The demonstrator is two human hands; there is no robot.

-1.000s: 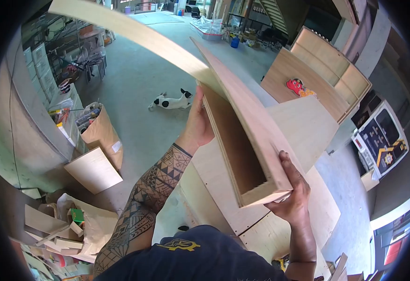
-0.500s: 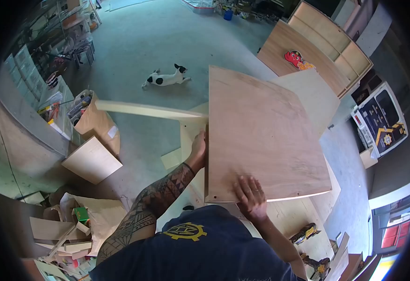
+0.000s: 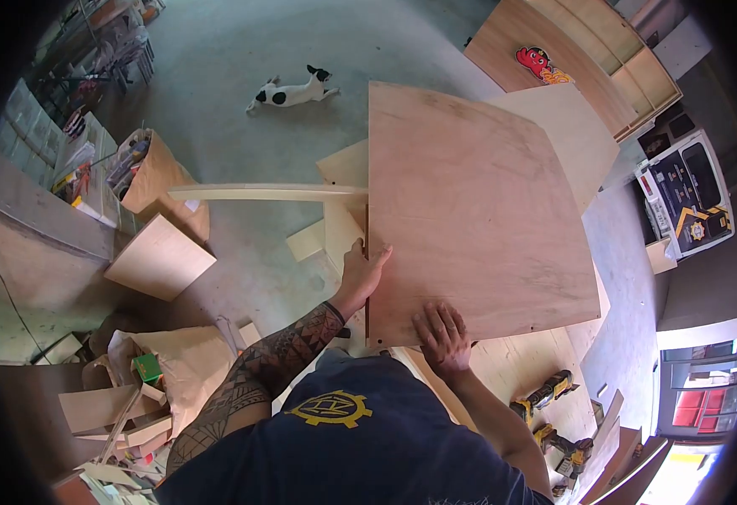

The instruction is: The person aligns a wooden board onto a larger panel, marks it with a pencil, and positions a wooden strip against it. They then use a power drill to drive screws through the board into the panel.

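Observation:
A large reddish plywood panel (image 3: 486, 219) fills the centre, lying over paler boards. My left hand (image 3: 361, 276) grips its left edge, thumb on the top face and the other fingers at the side. My right hand (image 3: 444, 337) rests on the panel's near edge, fingers spread over the surface and the palm beyond the edge. A narrow pale wooden strip (image 3: 267, 193) sticks out leftward from the panel's left side. Two yellow and black power drills (image 3: 549, 394) lie on the pale board (image 3: 511, 370) at the lower right.
A black and white dog (image 3: 288, 94) lies on the floor ahead. At left are a paper bag of items (image 3: 166, 189), a square board (image 3: 160, 257) and a wood scrap pile (image 3: 124, 412). A wooden cabinet (image 3: 570, 50) stands at the upper right, a van (image 3: 686, 198) at the right.
My left thumb has come over onto the panel's top face. The panel and strip have shifted slightly relative to the boards beneath, and the whole view has tilted downward.

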